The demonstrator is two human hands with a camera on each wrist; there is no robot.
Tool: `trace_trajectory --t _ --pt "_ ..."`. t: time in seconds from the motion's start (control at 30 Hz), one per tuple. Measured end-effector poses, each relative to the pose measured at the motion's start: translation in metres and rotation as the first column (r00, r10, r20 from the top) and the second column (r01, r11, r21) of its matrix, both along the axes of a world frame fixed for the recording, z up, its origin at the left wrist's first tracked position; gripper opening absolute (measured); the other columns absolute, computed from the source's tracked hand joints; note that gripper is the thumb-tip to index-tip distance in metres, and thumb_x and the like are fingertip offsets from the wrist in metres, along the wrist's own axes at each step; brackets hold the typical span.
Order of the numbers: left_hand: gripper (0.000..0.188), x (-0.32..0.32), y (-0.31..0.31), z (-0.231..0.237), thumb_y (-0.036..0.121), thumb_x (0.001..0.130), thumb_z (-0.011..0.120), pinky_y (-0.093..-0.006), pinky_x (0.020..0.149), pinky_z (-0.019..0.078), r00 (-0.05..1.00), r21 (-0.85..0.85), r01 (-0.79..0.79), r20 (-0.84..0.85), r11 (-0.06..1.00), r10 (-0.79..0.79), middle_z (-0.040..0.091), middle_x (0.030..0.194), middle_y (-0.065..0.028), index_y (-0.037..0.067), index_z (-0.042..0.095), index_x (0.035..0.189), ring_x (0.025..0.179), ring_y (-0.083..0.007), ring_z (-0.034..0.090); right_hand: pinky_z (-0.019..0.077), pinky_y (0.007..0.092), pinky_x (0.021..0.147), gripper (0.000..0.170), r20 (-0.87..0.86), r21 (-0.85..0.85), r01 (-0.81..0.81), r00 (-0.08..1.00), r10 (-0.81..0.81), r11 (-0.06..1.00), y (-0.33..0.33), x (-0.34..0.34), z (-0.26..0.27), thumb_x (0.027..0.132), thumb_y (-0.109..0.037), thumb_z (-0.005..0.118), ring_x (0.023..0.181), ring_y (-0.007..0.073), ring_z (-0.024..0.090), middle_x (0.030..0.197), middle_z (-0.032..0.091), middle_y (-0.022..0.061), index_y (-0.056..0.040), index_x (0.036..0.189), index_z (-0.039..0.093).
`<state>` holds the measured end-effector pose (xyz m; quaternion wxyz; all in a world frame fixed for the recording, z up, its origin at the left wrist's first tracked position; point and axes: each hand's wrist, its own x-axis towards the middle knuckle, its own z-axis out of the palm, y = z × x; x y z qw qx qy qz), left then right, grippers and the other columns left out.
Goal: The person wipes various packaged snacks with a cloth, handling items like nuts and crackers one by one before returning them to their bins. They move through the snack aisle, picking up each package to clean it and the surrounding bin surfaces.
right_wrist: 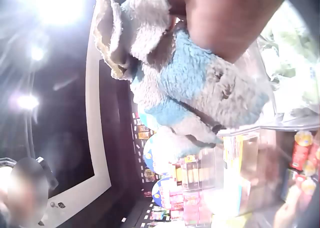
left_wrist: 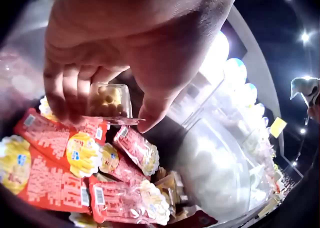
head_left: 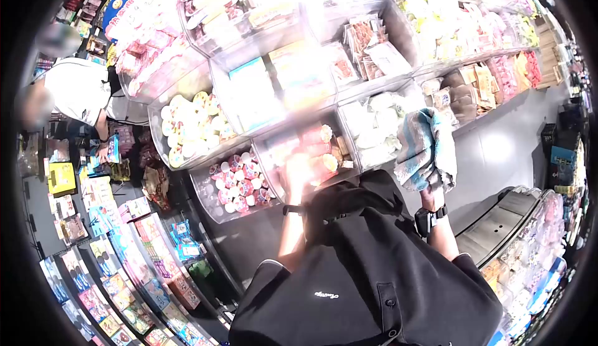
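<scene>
My left hand [head_left: 298, 175] is down in a clear plastic bin of red snack packets [head_left: 321, 159], washed out by glare in the head view. In the left wrist view the fingers and thumb of that hand [left_wrist: 130, 52] pinch a small clear plastic cup [left_wrist: 111, 100] with pale round pieces inside. Red packets [left_wrist: 55, 188] with yellow pictures lie right below it. On the other side, my right hand [head_left: 433, 187] grips a fluffy blue and grey-white striped cloth [head_left: 427, 146]. The cloth [right_wrist: 185, 77] hangs in loose folds and hides most of the fingers in the right wrist view.
Bins of round cups [head_left: 240, 184], white-green packets [head_left: 374, 128] and brown packets [head_left: 483, 87] line the slanted display. A person in a white shirt [head_left: 78, 90] stands at the left beside shelves of packaged goods [head_left: 134, 271]. Another stocked bin [head_left: 526, 271] is at the right.
</scene>
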<state>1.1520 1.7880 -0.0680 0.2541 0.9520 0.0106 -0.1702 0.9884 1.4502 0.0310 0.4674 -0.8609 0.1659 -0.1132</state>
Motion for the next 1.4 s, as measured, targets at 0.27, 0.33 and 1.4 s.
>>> trace_trajectory --t 0.27,0.33,1.4 --pt "0.047 -0.031 0.008 -0.085 0.03 0.072 0.066 -0.0462 0.096 0.0393 0.979 0.16 -0.158 0.153 0.974 0.133 0.056 0.112 -0.0215 0.001 0.053 0.106 0.111 -0.0372 0.049 0.0447 0.0517 0.08 0.029 0.024 0.082 0.09 0.995 -0.093 0.993 -0.024 -0.007 0.01 0.076 -0.011 0.057 0.085 0.0389 0.057 0.094 0.06 0.0217 -0.0017 0.104 0.059" --pt "0.044 -0.027 0.009 -0.095 0.029 0.072 0.067 -0.046 0.095 0.039 0.976 0.228 -0.118 0.208 0.967 0.07 0.058 0.107 -0.022 0.002 0.053 0.103 0.108 -0.0373 0.05 0.0444 0.0551 0.079 0.03 0.037 0.153 0.101 0.993 -0.108 0.983 -0.035 0.002 0.01 0.074 -0.01 0.058 0.084 0.0428 0.057 0.092 0.06 0.0245 -0.0017 0.102 0.059" --pt "0.019 0.149 -0.408 0.115 0.012 0.084 0.063 -0.0302 0.073 0.0501 0.879 -0.634 0.021 0.38 0.773 0.288 0.063 0.092 -0.0108 -0.001 0.06 0.098 0.082 -0.0178 0.061 0.0457 0.0281 0.089 0.022 -0.12 0.92 0.21 0.955 -0.272 0.33 -0.328 0.156 0.103 0.094 -0.016 0.047 0.095 0.0133 0.057 0.103 0.06 0.0056 -0.0007 0.106 0.058"
